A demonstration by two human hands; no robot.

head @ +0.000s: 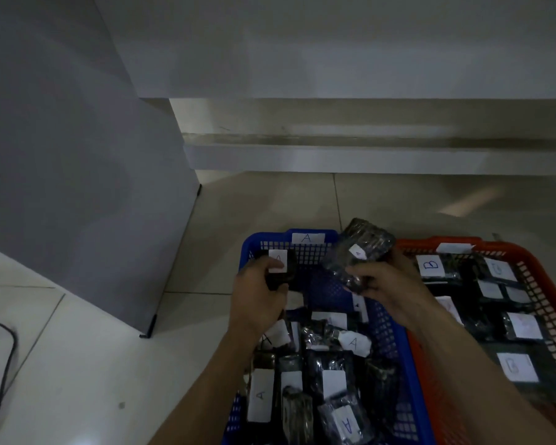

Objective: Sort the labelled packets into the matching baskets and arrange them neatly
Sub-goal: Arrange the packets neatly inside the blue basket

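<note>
A blue basket [315,248] tagged "A" sits on the floor, its near half filled with several dark packets [331,380] bearing white "A" labels. To its right an orange basket [533,271] holds several packets labelled "B" [430,264]. My left hand [257,300] grips a dark packet with an "A" label [278,261] over the far left of the blue basket. My right hand [389,287] holds another dark packet with a small white label [360,248], raised above the gap between the two baskets.
A grey cabinet [77,187] stands on the left, its corner foot near the blue basket. A step or ledge [366,155] runs along the wall behind. A black cable [4,364] lies on the white tiles at far left.
</note>
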